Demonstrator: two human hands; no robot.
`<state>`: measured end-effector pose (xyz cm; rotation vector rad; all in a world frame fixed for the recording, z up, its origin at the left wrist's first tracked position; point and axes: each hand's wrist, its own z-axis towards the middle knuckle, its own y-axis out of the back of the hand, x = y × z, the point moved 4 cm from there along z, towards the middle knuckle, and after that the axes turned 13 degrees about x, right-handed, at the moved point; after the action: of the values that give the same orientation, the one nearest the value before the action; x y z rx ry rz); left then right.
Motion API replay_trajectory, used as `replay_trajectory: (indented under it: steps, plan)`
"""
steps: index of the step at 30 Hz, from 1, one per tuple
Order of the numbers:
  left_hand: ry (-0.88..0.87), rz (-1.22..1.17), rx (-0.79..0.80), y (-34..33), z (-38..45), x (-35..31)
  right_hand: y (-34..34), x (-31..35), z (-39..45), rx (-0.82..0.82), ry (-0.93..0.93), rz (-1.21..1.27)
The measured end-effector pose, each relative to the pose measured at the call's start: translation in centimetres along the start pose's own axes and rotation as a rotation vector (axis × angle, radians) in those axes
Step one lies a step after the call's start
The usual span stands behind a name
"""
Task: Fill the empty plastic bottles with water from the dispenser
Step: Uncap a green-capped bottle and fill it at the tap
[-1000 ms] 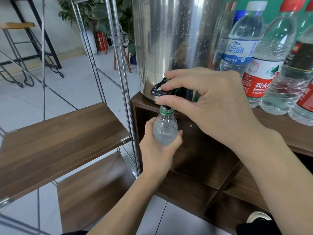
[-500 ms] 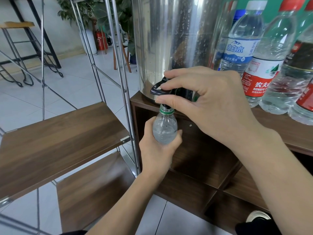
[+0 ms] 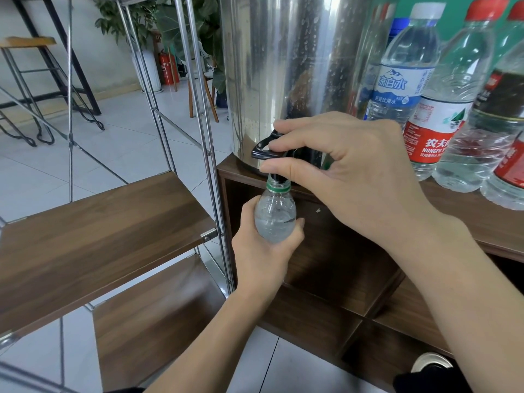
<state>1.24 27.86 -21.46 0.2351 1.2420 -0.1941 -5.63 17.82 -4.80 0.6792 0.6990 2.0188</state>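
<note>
Pale floor tiles and a steel-framed wooden shelf (image 3: 93, 231) fill the space to your left, while the steel dispenser (image 3: 286, 66) stands on the dark wooden table (image 3: 479, 217) beside a row of capped bottles (image 3: 442, 109). Your left hand (image 3: 263, 251) wraps its fingers (image 3: 299, 224) closed round the small clear bottle (image 3: 274, 214), whose green-ringed mouth sits right under the spout. Your right hand (image 3: 357, 177) pinches the black tap lever (image 3: 265, 147), forefinger above and thumb just below.
</note>
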Motion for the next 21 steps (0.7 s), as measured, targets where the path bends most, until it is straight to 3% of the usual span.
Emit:
replay_trajectory:
  steps: [21]
  plan:
    - [-0.001, -0.025, 0.011, -0.04, 0.00, -0.04, 0.06, 0.11, 0.13, -0.004, 0.013, -0.004]
